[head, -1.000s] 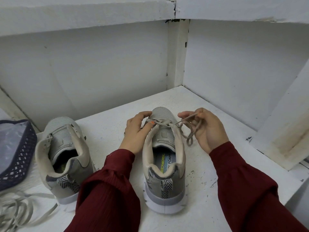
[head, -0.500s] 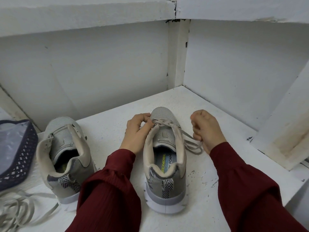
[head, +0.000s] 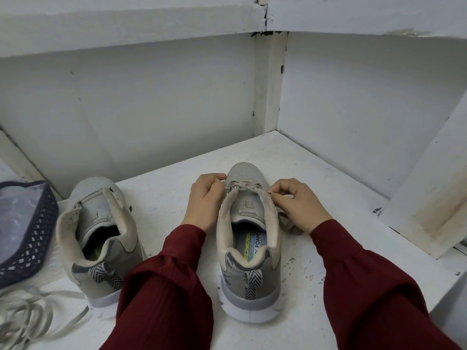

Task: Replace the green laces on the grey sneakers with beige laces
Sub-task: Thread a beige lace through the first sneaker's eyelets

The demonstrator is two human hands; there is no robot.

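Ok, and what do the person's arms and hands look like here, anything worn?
The left sleeve and right sleeve are long, loose, dark red, of finely crinkled fabric, gathered at the wrists. The left hand and right hand are bare: no gloves, rings or watch show.

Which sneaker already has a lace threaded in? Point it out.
The sneaker on the right, between the left hand and right hand: a beige lace crosses its front eyelets. The sneaker on the left, beside the basket, has no lace.

bare shelf floor (head: 177, 195) between sneakers, walls (head: 366, 117) close behind
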